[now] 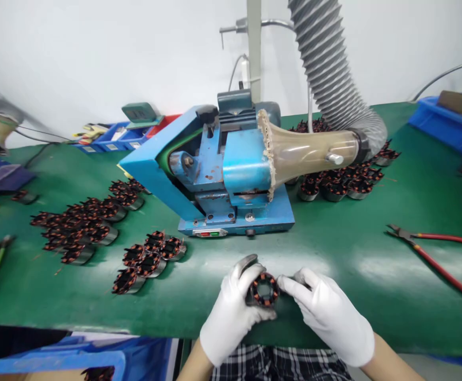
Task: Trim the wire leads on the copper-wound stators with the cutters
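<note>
Stator held in both gloved hands

Stator [263,289] sits between two white-gloved hands, just in front of the blue machine [223,169] on the green worktop [334,248]. Left hand [231,312] has its fingers curled around the stator's left side, gripping it; right hand [328,312] pinches the right edge with closed fingers. Left of the machine, wound stators [147,259] lie in clusters. Behind it on the right, more stators [342,182] under a grey hose [326,69]. Right of the machine, red-handled cutters [433,248] lie flat.
</note>
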A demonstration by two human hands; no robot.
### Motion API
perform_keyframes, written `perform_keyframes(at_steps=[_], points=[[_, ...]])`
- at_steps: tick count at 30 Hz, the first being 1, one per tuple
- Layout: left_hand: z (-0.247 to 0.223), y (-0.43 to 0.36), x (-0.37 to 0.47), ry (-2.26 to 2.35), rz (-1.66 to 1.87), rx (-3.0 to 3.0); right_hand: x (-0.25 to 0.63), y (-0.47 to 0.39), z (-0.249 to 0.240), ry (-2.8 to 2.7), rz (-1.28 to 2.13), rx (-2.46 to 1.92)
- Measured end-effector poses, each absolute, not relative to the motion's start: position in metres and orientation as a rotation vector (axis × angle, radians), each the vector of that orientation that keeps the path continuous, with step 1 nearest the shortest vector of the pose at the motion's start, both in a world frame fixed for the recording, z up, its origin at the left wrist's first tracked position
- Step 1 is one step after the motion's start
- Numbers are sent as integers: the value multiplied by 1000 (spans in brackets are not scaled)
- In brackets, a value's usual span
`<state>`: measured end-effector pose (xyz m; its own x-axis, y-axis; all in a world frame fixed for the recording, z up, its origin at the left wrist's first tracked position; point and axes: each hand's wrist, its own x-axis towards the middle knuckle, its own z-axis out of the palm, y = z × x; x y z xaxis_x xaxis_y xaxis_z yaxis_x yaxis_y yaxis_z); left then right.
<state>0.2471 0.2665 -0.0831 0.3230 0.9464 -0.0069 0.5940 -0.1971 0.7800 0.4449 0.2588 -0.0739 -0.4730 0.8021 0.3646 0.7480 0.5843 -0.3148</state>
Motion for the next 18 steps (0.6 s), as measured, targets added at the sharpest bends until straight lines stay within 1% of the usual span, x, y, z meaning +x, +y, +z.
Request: perform_keyframes(at_steps=[2,5,7,10,12,13,14,18], points=[[-76,262,250,1287,733,1695,444,257,-62,-2241,363,-1251],[-56,256,253,1095,880,1570,440,257,-46,-2008,802,-1300],[-44,253,252,1025,948,1650,438,259,-39,-1829,1099,-1326],[-36,248,248,1074,1011,1902,436,261,-33,-1501,1571,-1314],[-36,245,246,1094,988,2046,435,260,-29,-1317,1779,-1298],[-36,244,245,1087,958,2074,435,259,-27,-1291,1801,-1305],[-36,243,244,1081,921,2060,434,258,-25,-1323,1753,-1330],[-29,242,242,981,818,1885,429,252,-18,-1598,1208,-1484]])
